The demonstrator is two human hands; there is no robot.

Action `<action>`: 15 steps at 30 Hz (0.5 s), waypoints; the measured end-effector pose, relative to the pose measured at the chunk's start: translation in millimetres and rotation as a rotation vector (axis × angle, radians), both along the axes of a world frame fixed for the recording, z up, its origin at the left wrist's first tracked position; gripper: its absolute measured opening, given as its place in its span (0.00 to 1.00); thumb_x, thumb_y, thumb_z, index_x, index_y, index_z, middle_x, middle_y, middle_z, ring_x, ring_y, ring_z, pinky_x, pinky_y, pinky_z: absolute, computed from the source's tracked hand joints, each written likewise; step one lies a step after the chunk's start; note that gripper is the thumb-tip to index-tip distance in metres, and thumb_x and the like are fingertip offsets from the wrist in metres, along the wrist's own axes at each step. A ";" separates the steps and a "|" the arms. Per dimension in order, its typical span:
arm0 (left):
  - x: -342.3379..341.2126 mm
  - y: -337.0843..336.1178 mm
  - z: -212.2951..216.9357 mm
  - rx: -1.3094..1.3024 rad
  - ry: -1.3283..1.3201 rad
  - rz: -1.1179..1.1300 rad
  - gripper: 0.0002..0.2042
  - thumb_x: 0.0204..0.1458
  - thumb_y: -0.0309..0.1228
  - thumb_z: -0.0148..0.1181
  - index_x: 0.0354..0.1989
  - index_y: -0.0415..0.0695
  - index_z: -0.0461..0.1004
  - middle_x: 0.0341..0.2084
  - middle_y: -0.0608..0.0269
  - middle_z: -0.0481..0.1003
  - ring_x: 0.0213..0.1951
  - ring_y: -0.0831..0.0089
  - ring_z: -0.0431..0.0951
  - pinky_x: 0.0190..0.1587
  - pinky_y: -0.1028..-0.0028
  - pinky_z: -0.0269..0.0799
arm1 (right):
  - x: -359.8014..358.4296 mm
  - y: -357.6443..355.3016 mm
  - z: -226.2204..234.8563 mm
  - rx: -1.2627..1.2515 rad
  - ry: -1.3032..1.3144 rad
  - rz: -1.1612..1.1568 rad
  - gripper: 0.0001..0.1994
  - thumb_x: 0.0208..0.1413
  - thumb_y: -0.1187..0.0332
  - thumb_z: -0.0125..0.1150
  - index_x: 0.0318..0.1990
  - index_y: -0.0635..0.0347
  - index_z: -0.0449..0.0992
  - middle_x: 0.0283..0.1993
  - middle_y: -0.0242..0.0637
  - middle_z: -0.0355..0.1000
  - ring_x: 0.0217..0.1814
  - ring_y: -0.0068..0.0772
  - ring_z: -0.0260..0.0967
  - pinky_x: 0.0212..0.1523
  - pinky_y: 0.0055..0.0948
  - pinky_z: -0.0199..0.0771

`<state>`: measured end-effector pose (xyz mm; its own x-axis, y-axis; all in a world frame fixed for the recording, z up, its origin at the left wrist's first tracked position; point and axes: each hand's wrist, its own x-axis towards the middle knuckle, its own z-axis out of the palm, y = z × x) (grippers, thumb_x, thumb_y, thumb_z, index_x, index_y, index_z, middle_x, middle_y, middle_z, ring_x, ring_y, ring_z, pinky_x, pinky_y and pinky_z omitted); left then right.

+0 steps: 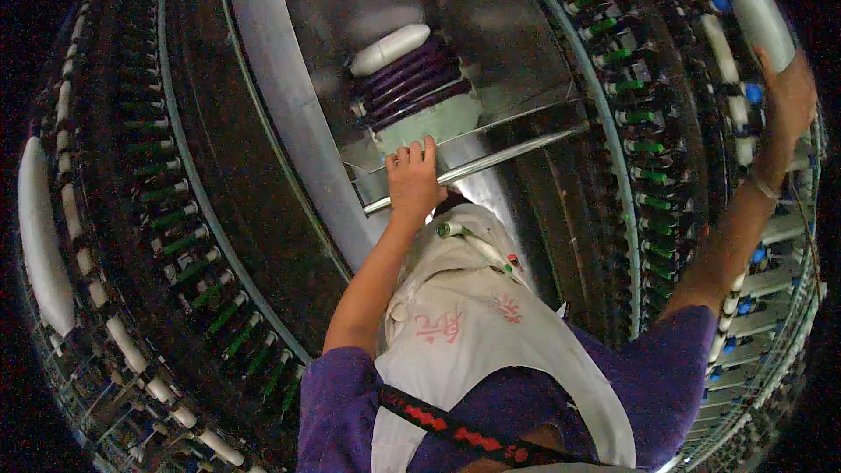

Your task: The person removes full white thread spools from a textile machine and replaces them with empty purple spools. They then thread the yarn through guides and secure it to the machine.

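Aisle between two long spinning frames; you stand over a metal cart [491,26] pushed ahead of you.

Left hand [413,177]: your fingers [415,154] are curled together over the cart's near rail [491,158], a shiny bar along its closest edge. Knuckles up, thumb hidden below, so a wrap grip seems likely though the underside is out of sight. Holding the rail there lets you steer or steady the cart with one arm.

In the cart, just beyond your left hand: a pale green bin [434,123], touching the near wall. Behind it, a stack of dark purple tubes [407,79] lying on their sides, and one full white bobbin [390,48] resting on top, tilted. All kept at the near end, within easy reach of the rail.

Right hand [788,96]: raised high and out to your right, resting against the upper part of the right frame [736,123], near the row of white bobbins with blue caps [753,92]. You see the back of the hand only; I cannot tell whether its fingers are spread or closed on anything. A thin band sits at the wrist.

Cloth apron pouch [464,307] hangs at your front, mouth open toward the cart, with a green-tipped white tube [451,229] poking out at the top, just below your left wrist.

Left frame [175,245]: rows of green-tipped spindles, white bobbins along the outer edge.
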<state>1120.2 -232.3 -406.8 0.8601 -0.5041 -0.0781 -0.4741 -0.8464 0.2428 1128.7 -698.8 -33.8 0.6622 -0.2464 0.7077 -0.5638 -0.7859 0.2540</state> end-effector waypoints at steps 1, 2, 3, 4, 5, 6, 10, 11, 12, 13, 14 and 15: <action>0.5 -0.3 2.6 -0.002 0.003 0.000 0.47 0.27 0.42 0.77 0.63 0.45 0.62 0.46 0.57 0.69 0.49 0.58 0.70 0.54 0.56 0.62 | 15.7 34.7 -27.7 0.229 -0.122 0.303 0.31 0.53 0.55 0.68 0.61 0.60 0.67 0.61 0.50 0.70 0.60 0.42 0.70 0.58 0.39 0.70; 2.2 0.2 6.3 0.028 0.028 0.005 0.47 0.27 0.42 0.76 0.62 0.44 0.62 0.46 0.57 0.69 0.49 0.58 0.70 0.54 0.56 0.62 | 39.4 67.2 -66.8 0.494 -0.166 0.567 0.27 0.53 0.58 0.68 0.58 0.59 0.71 0.61 0.49 0.70 0.61 0.38 0.70 0.59 0.38 0.70; 1.8 0.6 7.0 -0.041 0.010 -0.019 0.46 0.29 0.43 0.75 0.62 0.44 0.63 0.46 0.57 0.69 0.49 0.57 0.69 0.53 0.56 0.62 | 68.5 96.7 -120.9 0.761 -0.126 0.746 0.23 0.53 0.61 0.69 0.55 0.59 0.75 0.61 0.47 0.71 0.61 0.35 0.70 0.59 0.37 0.69; 2.6 1.8 8.6 -0.076 0.016 -0.035 0.45 0.30 0.43 0.75 0.62 0.43 0.63 0.46 0.56 0.69 0.48 0.57 0.69 0.53 0.56 0.62 | 105.6 113.1 -161.7 0.564 0.199 0.786 0.24 0.53 0.63 0.68 0.56 0.61 0.74 0.59 0.44 0.72 0.62 0.34 0.68 0.61 0.35 0.68; 1.6 3.4 6.2 -0.111 0.029 -0.049 0.44 0.32 0.44 0.74 0.62 0.42 0.63 0.46 0.56 0.70 0.48 0.57 0.69 0.52 0.57 0.62 | 143.6 131.1 -224.5 0.790 0.421 0.922 0.25 0.52 0.63 0.68 0.57 0.60 0.73 0.58 0.43 0.73 0.60 0.37 0.69 0.62 0.34 0.67; 1.4 4.9 3.4 -0.213 0.059 -0.039 0.43 0.35 0.48 0.72 0.62 0.42 0.64 0.46 0.55 0.70 0.48 0.57 0.69 0.52 0.56 0.62 | 184.6 142.7 -292.4 0.793 0.636 1.029 0.25 0.53 0.63 0.68 0.58 0.60 0.72 0.56 0.43 0.73 0.59 0.39 0.70 0.61 0.35 0.68; -4.9 15.0 -21.7 -0.287 0.196 0.067 0.38 0.41 0.56 0.66 0.58 0.43 0.69 0.47 0.55 0.73 0.46 0.58 0.71 0.51 0.56 0.60 | 278.3 151.5 -592.1 1.135 1.150 0.634 0.28 0.49 0.60 0.70 0.56 0.63 0.72 0.55 0.48 0.74 0.56 0.48 0.72 0.54 0.43 0.73; -6.2 17.5 -26.6 -0.202 0.270 0.091 0.37 0.42 0.56 0.66 0.58 0.42 0.70 0.45 0.56 0.74 0.44 0.59 0.71 0.49 0.57 0.62 | 286.4 143.8 -663.7 1.274 1.249 0.460 0.29 0.48 0.57 0.70 0.55 0.64 0.72 0.54 0.50 0.74 0.56 0.50 0.72 0.55 0.43 0.72; -8.5 20.4 -32.0 -0.169 0.176 0.090 0.36 0.44 0.56 0.65 0.57 0.43 0.71 0.45 0.58 0.74 0.43 0.61 0.72 0.49 0.57 0.62 | 281.9 134.6 -729.0 1.046 1.147 0.762 0.30 0.47 0.57 0.70 0.55 0.64 0.72 0.54 0.52 0.73 0.57 0.53 0.71 0.56 0.45 0.72; -10.4 23.7 -34.0 -0.111 0.183 0.119 0.35 0.45 0.57 0.63 0.56 0.45 0.72 0.45 0.60 0.75 0.42 0.63 0.72 0.48 0.57 0.62 | 283.3 130.3 -785.0 1.041 1.322 0.572 0.33 0.46 0.55 0.70 0.57 0.64 0.71 0.57 0.53 0.71 0.59 0.53 0.69 0.58 0.45 0.70; -14.4 26.1 -35.8 -0.043 0.163 0.105 0.32 0.48 0.58 0.61 0.54 0.47 0.74 0.43 0.62 0.75 0.41 0.64 0.72 0.50 0.58 0.61 | 282.8 127.8 -833.8 1.024 1.499 0.379 0.36 0.45 0.53 0.70 0.59 0.64 0.69 0.60 0.54 0.69 0.61 0.53 0.67 0.60 0.45 0.69; -17.8 28.7 -35.7 0.024 0.185 0.122 0.29 0.50 0.58 0.58 0.52 0.49 0.76 0.42 0.64 0.76 0.40 0.66 0.72 0.51 0.58 0.59 | 283.3 125.8 -872.1 0.987 1.674 0.180 0.39 0.44 0.51 0.69 0.62 0.64 0.67 0.62 0.55 0.66 0.63 0.53 0.66 0.61 0.45 0.67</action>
<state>1102.3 -203.6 -442.5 0.8843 -0.3937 -0.2511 -0.3173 -0.9011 0.2954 1412.0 -573.0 -905.9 0.4691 0.0381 -0.8823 -0.1702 -0.9764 -0.1327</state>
